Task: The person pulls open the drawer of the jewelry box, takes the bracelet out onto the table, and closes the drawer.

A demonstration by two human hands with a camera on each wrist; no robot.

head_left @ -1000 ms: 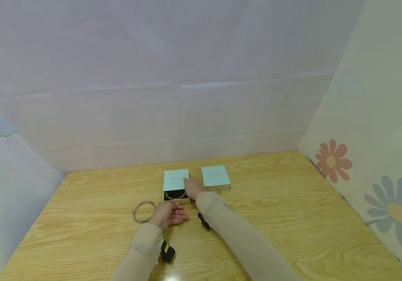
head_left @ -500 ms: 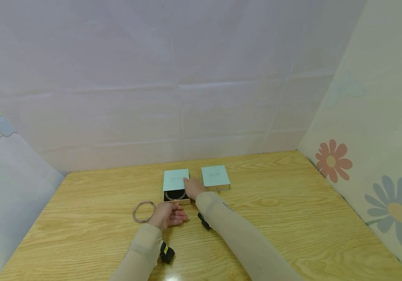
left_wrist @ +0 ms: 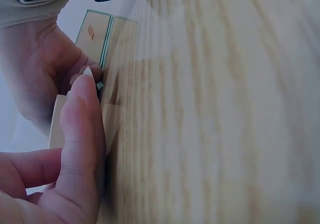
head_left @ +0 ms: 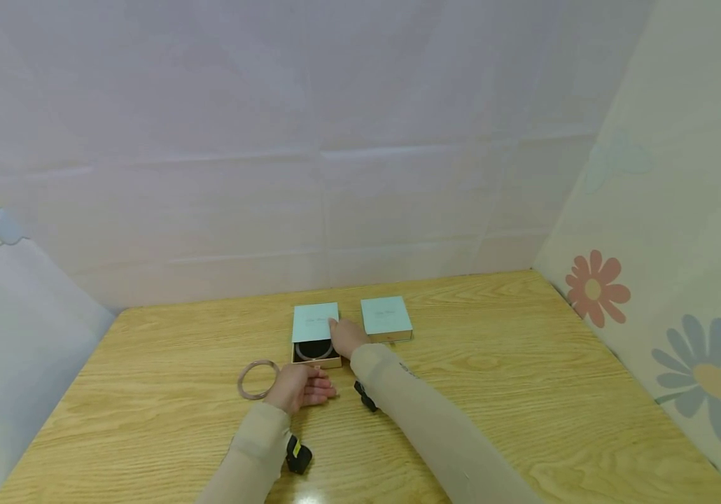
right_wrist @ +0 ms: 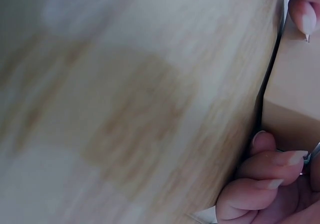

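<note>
A pale blue slide-out gift box [head_left: 316,323] stands at the back middle of the table. Its tan drawer [head_left: 318,362] is partly out toward me, showing a bangle [head_left: 313,355] on a black lining. My right hand [head_left: 349,337] grips the sleeve at its right side, thumb on the top and fingers curled by the lower edge. Close in front of the drawer lies my left hand [head_left: 296,386], thumb at the drawer front and the other fingers loosely extended to the right. In the right wrist view its fingertips [right_wrist: 303,17] meet the drawer's front face.
A loose rose-brown bangle [head_left: 257,380] lies on the wooden table [head_left: 165,420], just left of my left hand. A second pale blue box [head_left: 387,316], closed, stands right of my right hand. Fabric walls [head_left: 222,238] bound the table behind and at the sides.
</note>
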